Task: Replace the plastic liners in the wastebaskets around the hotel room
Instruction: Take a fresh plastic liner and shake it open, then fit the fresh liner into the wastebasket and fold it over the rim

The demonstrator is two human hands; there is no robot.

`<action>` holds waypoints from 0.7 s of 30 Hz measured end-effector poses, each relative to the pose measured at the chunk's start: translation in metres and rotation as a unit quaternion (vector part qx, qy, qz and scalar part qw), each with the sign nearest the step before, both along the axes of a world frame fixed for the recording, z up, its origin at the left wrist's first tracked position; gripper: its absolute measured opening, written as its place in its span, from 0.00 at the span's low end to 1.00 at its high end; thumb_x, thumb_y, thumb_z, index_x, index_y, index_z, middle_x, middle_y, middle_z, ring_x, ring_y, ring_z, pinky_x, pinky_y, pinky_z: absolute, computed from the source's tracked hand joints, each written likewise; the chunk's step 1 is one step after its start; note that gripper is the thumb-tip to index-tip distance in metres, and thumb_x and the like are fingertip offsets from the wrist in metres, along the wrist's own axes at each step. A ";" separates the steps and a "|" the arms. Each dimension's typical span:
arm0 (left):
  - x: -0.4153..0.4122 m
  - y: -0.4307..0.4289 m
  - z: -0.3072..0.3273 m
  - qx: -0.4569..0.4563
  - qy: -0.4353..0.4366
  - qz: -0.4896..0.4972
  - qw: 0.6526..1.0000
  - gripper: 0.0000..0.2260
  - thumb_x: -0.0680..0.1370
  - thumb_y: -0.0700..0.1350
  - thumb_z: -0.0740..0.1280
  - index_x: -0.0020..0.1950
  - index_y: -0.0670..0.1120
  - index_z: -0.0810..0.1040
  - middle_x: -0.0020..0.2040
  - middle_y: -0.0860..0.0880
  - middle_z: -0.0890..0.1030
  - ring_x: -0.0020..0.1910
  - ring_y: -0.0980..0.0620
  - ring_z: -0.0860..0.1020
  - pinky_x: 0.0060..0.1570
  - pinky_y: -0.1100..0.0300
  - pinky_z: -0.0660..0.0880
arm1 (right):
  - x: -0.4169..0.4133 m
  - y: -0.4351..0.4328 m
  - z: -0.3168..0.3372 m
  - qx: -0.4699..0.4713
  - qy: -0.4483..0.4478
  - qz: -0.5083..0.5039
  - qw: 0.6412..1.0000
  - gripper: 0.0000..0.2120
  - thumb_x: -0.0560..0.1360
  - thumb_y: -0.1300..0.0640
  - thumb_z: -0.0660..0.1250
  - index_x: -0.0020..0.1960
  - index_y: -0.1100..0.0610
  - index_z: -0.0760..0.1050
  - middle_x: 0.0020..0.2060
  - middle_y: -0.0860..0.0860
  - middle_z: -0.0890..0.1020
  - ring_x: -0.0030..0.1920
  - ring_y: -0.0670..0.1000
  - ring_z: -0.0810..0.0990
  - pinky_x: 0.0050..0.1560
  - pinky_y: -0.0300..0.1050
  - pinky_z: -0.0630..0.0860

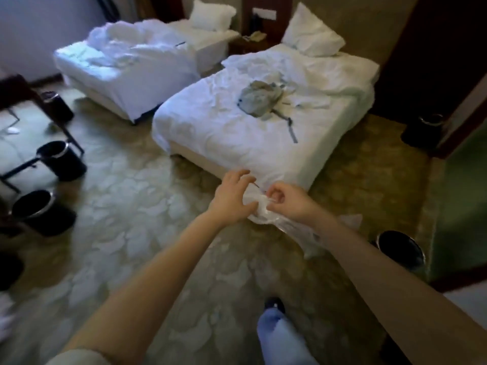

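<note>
A clear plastic liner (279, 222) hangs between my hands in front of the near bed's foot corner. My right hand (290, 202) pinches its top edge. My left hand (233, 197) has its fingers spread and its thumb against the liner's side. Several black wastebaskets with chrome rims stand around: one on the floor at the right (402, 248), one by the doorway (423, 131), three along the left (42, 213) (62, 160) (56, 105). I cannot tell whether any of them holds a liner.
Two unmade white beds fill the middle, the near one (237, 133) carrying a grey bag (259, 98). A dark-framed table (31, 164) stands at the left. Patterned carpet (131, 206) lies underfoot, and my blue-trousered leg (276, 335) is low in view.
</note>
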State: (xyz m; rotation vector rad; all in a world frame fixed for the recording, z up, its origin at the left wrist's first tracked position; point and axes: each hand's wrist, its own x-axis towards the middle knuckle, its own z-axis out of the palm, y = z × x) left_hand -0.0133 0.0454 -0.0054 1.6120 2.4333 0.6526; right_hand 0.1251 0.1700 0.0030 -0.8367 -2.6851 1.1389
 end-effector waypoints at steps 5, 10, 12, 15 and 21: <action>-0.092 -0.024 -0.019 -0.100 -0.053 0.059 0.992 0.28 0.73 0.56 0.70 0.69 0.47 0.70 0.68 0.48 0.71 0.67 0.48 0.68 0.64 0.48 0.68 | -0.117 -0.001 -0.011 0.007 0.001 0.113 0.994 0.12 0.68 0.52 0.74 0.45 0.43 0.72 0.36 0.43 0.76 0.37 0.42 0.75 0.43 0.45 0.75; -0.169 -0.038 -0.006 -0.120 -0.115 0.192 0.967 0.25 0.75 0.54 0.70 0.70 0.49 0.70 0.62 0.49 0.77 0.59 0.49 0.75 0.59 0.55 0.71 | -0.238 0.002 -0.004 -0.003 0.002 0.225 0.974 0.13 0.71 0.58 0.73 0.52 0.50 0.72 0.41 0.49 0.78 0.40 0.48 0.76 0.40 0.41 0.72; -0.198 -0.046 0.003 -0.133 -0.135 0.235 0.953 0.22 0.76 0.53 0.69 0.67 0.48 0.72 0.57 0.48 0.78 0.54 0.50 0.76 0.53 0.58 0.71 | -0.285 -0.002 0.000 0.006 -0.005 0.273 0.962 0.14 0.73 0.58 0.72 0.54 0.49 0.72 0.41 0.48 0.77 0.41 0.48 0.76 0.39 0.39 0.70; -0.249 -0.066 0.006 -0.145 -0.151 0.298 0.931 0.10 0.76 0.51 0.68 0.51 0.44 0.77 0.45 0.48 0.76 0.44 0.50 0.73 0.42 0.59 0.66 | -0.356 -0.019 -0.001 0.009 -0.007 0.338 0.941 0.14 0.73 0.58 0.70 0.57 0.50 0.73 0.40 0.45 0.76 0.44 0.48 0.77 0.46 0.43 0.74; -0.325 -0.130 -0.002 -0.120 -0.190 0.433 0.873 0.12 0.77 0.48 0.69 0.36 0.45 0.71 0.35 0.50 0.71 0.36 0.52 0.69 0.33 0.63 0.63 | -0.475 -0.079 -0.002 0.060 0.037 0.443 0.894 0.15 0.75 0.57 0.69 0.61 0.51 0.74 0.50 0.46 0.79 0.51 0.49 0.77 0.50 0.45 0.75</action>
